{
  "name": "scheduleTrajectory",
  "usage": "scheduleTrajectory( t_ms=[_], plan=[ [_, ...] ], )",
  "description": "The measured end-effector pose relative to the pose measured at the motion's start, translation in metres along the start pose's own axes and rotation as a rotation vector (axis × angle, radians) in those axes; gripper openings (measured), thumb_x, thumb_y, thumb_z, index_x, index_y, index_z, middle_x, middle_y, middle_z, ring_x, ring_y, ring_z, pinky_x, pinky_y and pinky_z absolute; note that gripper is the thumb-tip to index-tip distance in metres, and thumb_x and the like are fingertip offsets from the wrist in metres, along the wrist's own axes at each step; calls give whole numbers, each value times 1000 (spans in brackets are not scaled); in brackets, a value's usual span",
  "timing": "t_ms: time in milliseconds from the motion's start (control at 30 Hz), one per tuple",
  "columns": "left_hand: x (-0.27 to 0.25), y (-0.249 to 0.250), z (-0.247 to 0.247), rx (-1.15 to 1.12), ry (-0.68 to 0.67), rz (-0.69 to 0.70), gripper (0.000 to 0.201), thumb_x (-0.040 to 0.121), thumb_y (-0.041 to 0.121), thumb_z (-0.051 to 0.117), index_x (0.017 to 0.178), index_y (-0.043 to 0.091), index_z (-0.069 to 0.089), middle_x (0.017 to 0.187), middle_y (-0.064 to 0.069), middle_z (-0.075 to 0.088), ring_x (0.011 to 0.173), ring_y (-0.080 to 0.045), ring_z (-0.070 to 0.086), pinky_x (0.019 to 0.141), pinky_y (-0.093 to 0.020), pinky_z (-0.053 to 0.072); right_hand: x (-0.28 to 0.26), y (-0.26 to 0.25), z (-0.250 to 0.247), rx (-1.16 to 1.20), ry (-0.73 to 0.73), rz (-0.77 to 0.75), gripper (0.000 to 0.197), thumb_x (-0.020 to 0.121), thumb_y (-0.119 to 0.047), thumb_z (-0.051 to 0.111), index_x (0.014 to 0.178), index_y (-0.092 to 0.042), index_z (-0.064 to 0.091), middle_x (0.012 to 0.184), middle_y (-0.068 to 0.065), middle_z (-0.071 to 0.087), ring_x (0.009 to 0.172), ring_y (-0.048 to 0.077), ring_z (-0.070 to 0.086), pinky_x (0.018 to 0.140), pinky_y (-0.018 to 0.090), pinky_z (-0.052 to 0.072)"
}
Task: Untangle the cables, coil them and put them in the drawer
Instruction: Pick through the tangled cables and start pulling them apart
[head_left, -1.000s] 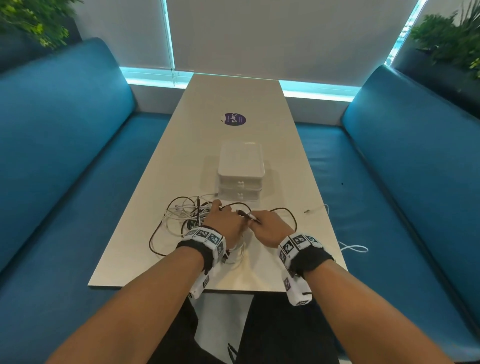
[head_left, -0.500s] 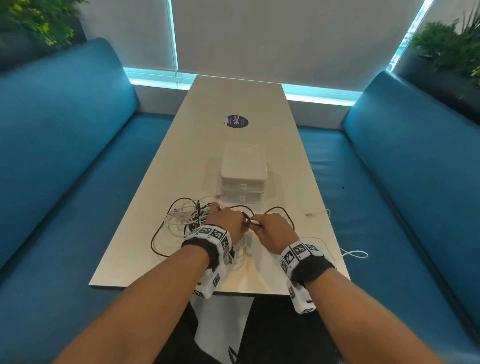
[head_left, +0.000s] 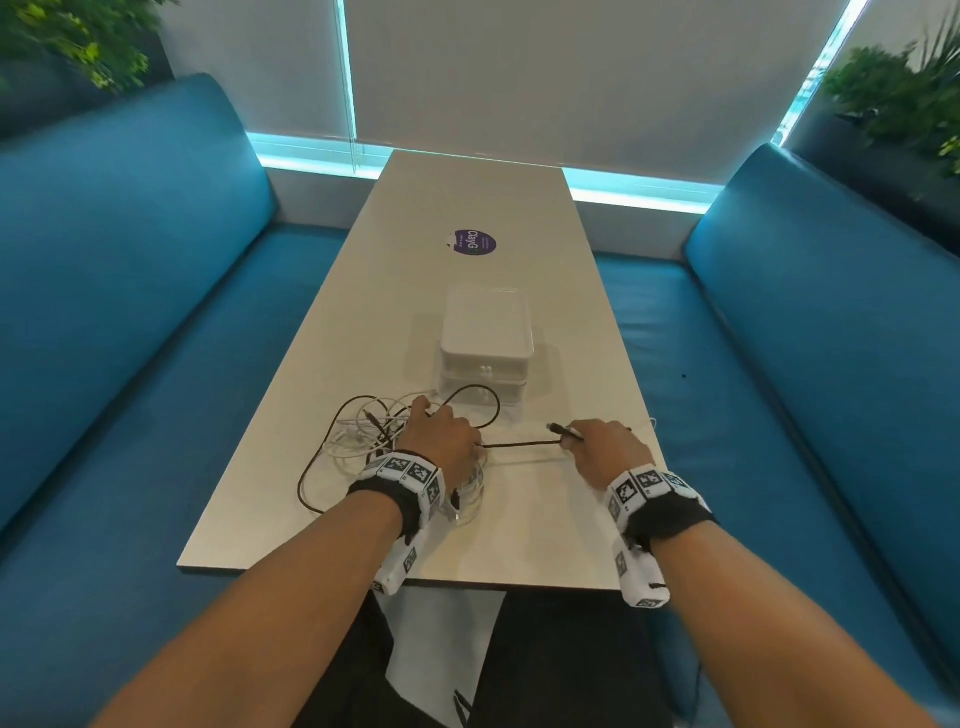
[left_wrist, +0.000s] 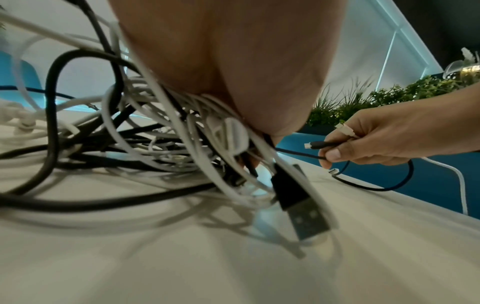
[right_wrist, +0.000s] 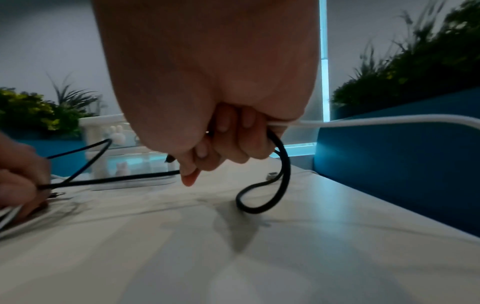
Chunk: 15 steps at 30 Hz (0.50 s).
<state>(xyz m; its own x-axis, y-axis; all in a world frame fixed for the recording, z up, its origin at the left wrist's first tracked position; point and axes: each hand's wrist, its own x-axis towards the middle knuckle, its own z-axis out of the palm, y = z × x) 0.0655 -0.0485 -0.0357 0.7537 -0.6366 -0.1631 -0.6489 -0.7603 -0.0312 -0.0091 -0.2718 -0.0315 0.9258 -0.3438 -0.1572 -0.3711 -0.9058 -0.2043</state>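
Observation:
A tangle of white and black cables lies on the table in front of a white two-drawer box, both drawers closed. My left hand rests on the tangle and grips part of it; its fingers are hidden. A black USB plug sticks out below the palm. My right hand is to the right and holds the small-plug end of a black cable, stretched between the hands. Its curled fingers also hold a white cable.
Blue benches line both long sides of the table. A purple sticker lies beyond the drawer box. Plants stand behind the benches. The table's near edge is just behind my wrists.
My right hand has moved right, away from the left, drawing the black cable's end out of the tangle until it is stretched. The left hand stays on the tangle.

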Motion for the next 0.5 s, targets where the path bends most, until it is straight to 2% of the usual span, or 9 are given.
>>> scheduleTrajectory(
  t_ms=[67, 167, 233, 300, 333, 367, 433, 500],
  plan=[
    [1, 3, 1, 25, 2, -10, 34, 100, 36, 35, 106, 31, 68, 105, 6, 66, 114, -21, 49, 112, -56, 11, -1, 7, 2, -21, -4, 44, 24, 99, -38, 44, 101, -25, 64, 95, 6, 65, 80, 28, 60, 72, 35, 51],
    [3, 9, -1, 108, -21, -1, 32, 99, 36, 37, 108, 28, 67, 107, 5, 66, 116, -25, 49, 112, -59, 11, -3, 2, 7, -44, -8, 68, 24, 101, -34, 41, 104, -22, 62, 98, 6, 64, 80, 26, 59, 73, 35, 50],
    [5, 13, 1, 150, -22, 12, 31, 99, 37, 38, 110, 29, 66, 109, 3, 66, 117, -26, 49, 112, -59, 11, -4, -8, 11, 30, -26, 55, 25, 101, -33, 40, 112, -17, 57, 108, 11, 64, 91, 29, 61, 78, 37, 49],
    [6, 14, 2, 162, -9, 18, 30, 97, 37, 39, 110, 29, 66, 110, 3, 66, 117, -27, 49, 112, -59, 12, -4, -21, 14, 129, -47, 18, 34, 100, -33, 44, 127, -13, 50, 119, 16, 62, 107, 35, 61, 86, 39, 48],
    [6, 14, 1, 161, -4, 20, 29, 96, 37, 41, 108, 29, 66, 108, 2, 66, 116, -27, 49, 111, -59, 12, -4, -27, 16, 152, -53, -21, 37, 99, -33, 45, 130, -11, 49, 119, 17, 62, 109, 36, 60, 87, 39, 47],
    [5, 14, 1, 158, -1, 23, 28, 96, 36, 41, 107, 28, 66, 107, 2, 66, 116, -27, 50, 111, -59, 13, -5, -33, 19, 158, -63, -73, 35, 99, -32, 46, 127, -11, 51, 115, 18, 63, 107, 37, 61, 84, 38, 47],
    [4, 15, -2, 159, -1, 39, 28, 96, 36, 42, 104, 27, 66, 105, 2, 66, 116, -27, 50, 111, -58, 14, -7, -44, 26, 145, -104, -187, 25, 100, -30, 43, 109, -11, 57, 102, 16, 67, 96, 36, 63, 73, 36, 45],
    [1, 15, -4, 164, -7, 49, 26, 95, 35, 43, 107, 28, 66, 106, 2, 66, 117, -27, 49, 112, -58, 14, -8, -52, 32, 150, -162, -248, 25, 101, -30, 42, 99, -12, 59, 96, 14, 68, 90, 33, 63, 69, 35, 42]
  ],
)
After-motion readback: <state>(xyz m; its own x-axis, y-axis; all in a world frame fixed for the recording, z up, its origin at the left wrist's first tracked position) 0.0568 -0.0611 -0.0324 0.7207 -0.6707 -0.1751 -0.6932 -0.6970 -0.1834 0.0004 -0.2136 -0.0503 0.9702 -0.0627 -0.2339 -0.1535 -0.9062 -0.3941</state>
